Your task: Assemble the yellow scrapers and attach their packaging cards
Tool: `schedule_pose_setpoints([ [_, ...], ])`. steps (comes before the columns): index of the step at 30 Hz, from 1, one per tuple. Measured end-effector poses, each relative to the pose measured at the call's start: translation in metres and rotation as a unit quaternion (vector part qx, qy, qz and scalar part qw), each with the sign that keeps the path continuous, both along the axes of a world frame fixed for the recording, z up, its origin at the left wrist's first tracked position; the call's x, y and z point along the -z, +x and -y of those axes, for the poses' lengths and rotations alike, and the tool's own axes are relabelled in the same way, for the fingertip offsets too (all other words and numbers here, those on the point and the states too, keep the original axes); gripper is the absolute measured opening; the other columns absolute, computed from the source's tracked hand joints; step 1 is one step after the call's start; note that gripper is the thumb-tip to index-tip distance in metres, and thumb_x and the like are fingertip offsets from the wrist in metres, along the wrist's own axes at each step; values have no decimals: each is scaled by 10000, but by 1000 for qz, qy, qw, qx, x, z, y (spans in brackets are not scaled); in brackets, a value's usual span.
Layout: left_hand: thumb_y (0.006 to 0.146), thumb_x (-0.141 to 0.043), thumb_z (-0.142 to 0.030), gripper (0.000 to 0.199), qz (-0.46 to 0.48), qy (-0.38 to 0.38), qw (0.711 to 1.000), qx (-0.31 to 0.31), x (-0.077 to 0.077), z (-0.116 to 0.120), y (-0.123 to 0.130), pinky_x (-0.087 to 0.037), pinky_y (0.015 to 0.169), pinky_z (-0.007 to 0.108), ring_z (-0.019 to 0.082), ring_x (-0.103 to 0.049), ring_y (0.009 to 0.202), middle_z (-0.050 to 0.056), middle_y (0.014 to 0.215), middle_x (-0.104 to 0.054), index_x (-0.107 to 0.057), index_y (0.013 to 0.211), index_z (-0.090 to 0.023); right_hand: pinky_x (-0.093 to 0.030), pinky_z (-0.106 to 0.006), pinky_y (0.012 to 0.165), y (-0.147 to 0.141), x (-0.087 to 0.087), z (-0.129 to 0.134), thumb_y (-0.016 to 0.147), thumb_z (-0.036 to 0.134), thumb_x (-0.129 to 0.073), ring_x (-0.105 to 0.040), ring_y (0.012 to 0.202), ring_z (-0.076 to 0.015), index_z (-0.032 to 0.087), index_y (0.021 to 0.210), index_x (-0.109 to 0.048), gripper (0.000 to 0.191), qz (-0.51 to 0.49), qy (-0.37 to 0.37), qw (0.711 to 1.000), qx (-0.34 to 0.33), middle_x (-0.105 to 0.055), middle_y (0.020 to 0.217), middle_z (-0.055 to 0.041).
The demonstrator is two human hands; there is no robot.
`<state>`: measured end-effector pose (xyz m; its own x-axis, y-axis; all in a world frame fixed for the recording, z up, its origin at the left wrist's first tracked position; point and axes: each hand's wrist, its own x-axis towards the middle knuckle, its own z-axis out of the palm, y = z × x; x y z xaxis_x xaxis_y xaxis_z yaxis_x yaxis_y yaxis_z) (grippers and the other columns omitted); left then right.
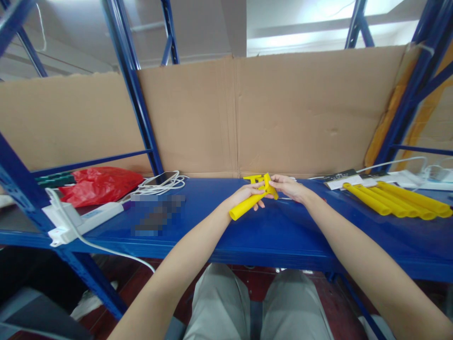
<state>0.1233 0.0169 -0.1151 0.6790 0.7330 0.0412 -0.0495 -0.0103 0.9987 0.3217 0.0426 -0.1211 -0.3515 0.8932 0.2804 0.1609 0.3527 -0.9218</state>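
A yellow plastic piece with a hollow tubular handle (244, 208) is held over the blue shelf. My left hand (246, 191) is closed around it where the tube meets the head, and the open end of the tube points down towards me. The fingers of my right hand (288, 186) pinch the upright yellow part of the head from the right. What lies between those fingertips is too small to make out. Under my right wrist, a thin metal rod (284, 199) rests on the shelf, mostly hidden.
Several yellow tubes (385, 200) lie at the right beside a black-and-white card (341, 179). To the left are a red plastic bag (101, 185), coiled white cable (161, 184), a power strip (87, 222) and a blurred patch. Cardboard (300, 113) stands behind the blue shelf (283, 243).
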Motion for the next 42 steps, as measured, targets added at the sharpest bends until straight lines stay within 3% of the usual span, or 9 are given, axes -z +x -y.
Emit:
schedule_pose_setpoints([
  [5,854,-489,-110,546,18,1,1000,0,1,-2,0,-441,380,195,101,-599,471,141,1036,-675,-384,1389,-134,-465,-283,676,-5,-3,4,745,423,-645,-561,713,-142,189,845,-583,262,30,48,998,34,-634,822,-27],
  [9,850,-482,-90,575,48,-8,999,-22,-1,-6,-1,-426,376,192,97,-584,458,116,975,-683,-354,1408,-143,-484,-311,761,-10,-5,5,823,390,-548,-601,818,-170,185,887,-587,219,117,106,982,106,-671,930,-68],
  [12,862,-444,-72,604,78,-24,994,-68,-6,-10,-6,-422,391,181,86,-574,453,110,953,-685,-290,1440,-159,-476,-337,814,-1,-6,1,826,353,-547,-613,884,-193,179,931,-601,211,224,155,945,183,-677,994,-96],
  [15,882,-396,-65,601,101,-33,983,-147,-12,-16,-15,-414,390,177,80,-567,446,103,949,-682,-251,1454,-182,-472,-364,805,25,-8,-5,784,392,-600,-622,886,-226,198,926,-633,243,353,160,887,250,-691,966,-88],
  [20,881,-386,-61,596,87,-28,964,-251,-11,-26,-35,-401,371,182,80,-552,416,82,911,-680,-260,1449,-187,-481,-303,671,72,-13,-7,658,404,-714,-643,748,-213,202,867,-680,293,484,41,851,198,-711,878,-73],
  [25,873,-416,-58,610,36,-29,956,-289,-5,-32,-48,-399,364,183,87,-562,423,77,891,-679,-271,1451,-186,-464,-302,602,82,-16,0,615,394,-730,-629,656,-203,222,801,-706,254,518,-20,846,125,-707,774,-41],
  [30,884,-429,-69,629,28,-33,954,-296,-6,-30,-49,-403,361,179,85,-571,435,77,893,-677,-238,1469,-194,-449,-305,633,74,-15,1,595,331,-737,-625,714,-220,210,734,-708,186,542,-37,830,127,-695,788,-47],
  [35,880,-406,-47,631,27,-36,954,-295,-8,-26,-45,-390,352,178,83,-561,419,69,871,-678,-237,1470,-195,-452,-307,632,76,-12,1,572,388,-747,-616,719,-219,214,775,-691,274,548,-33,827,119,-680,821,-49],
  [42,879,-403,-45,620,19,-42,960,-276,-8,-25,-46,-394,355,178,82,-558,414,78,881,-680,-248,1464,-181,-459,-292,648,68,-12,6,576,370,-732,-606,752,-210,200,785,-627,290,496,-8,861,111,-663,794,-40],
])
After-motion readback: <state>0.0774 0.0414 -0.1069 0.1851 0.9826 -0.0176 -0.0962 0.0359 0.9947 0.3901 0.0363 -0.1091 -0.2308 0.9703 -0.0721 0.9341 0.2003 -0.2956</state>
